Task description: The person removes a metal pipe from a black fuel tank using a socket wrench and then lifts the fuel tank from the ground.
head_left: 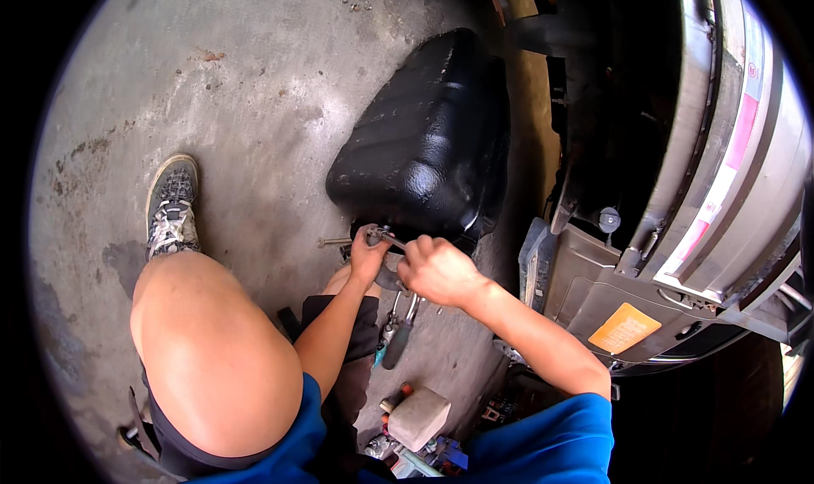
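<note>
A large black moulded tank (pixel 415 153) with a glossy ribbed surface lies on the concrete in front of me. At its near end, my left hand (pixel 366 257) is closed around the head end of a metal wrench (pixel 393 240). My right hand (pixel 439 268) is closed in a fist on the wrench's other end, so its handle is hidden. What the wrench head meets is too small to make out. A thin metal rod (pixel 333 241) sticks out left of my left hand. Below my hands lie a dark-handled tool (pixel 397 345) and a teal-and-metal tool (pixel 383 338).
An open vehicle with a brown door panel (pixel 585 272) bearing an orange label (pixel 625 328) stands close on my right. A pale grey block (pixel 419 418) and several jumbled tools lie near my body. My shoe (pixel 174 204) rests on the floor at left.
</note>
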A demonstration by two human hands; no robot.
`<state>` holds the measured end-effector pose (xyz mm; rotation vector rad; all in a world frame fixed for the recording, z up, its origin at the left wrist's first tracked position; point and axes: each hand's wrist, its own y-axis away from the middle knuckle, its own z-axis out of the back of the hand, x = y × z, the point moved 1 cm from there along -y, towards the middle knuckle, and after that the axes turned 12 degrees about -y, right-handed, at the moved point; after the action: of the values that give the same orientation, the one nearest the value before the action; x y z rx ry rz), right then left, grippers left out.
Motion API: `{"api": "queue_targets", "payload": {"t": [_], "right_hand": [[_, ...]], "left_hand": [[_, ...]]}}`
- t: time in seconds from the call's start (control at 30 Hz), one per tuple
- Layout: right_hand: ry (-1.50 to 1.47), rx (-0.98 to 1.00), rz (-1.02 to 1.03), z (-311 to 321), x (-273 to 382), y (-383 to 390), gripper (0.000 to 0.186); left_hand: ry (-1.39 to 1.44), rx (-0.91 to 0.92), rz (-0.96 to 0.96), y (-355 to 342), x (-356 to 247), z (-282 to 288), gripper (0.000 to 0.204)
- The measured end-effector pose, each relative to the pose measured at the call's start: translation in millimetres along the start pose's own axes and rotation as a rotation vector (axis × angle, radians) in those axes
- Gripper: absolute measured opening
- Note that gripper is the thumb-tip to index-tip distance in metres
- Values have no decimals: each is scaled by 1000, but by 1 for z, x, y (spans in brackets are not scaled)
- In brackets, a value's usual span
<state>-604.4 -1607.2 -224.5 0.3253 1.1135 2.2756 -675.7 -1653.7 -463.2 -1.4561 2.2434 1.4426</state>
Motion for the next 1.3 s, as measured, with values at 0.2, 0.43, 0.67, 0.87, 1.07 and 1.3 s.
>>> {"api": "queue_targets", "payload": {"t": [0.2, 0.43, 0.67, 0.87, 1.07, 1.3], "right_hand": [[-759, -205, -733, 13, -26, -27, 20], [3, 36, 80, 20, -10, -15, 15], [-150, -1, -126, 11, -21, -5, 13], [-753, -298, -945, 8, -37, -23, 24], [-238, -4, -188, 2, -14, -1, 15], [-100, -89, -163, 2, -23, -4, 15]], "left_hand": [[6, 40, 82, -3, 1, 6, 38], [-9, 16, -12, 1, -9, 1, 37], [52, 14, 27, 2, -6, 0, 36], [-8, 50, 58, 3, -15, -1, 34], [-82, 10, 27, 0, -7, 3, 37], [-185, 43, 86, -5, -3, 10, 32]]}}
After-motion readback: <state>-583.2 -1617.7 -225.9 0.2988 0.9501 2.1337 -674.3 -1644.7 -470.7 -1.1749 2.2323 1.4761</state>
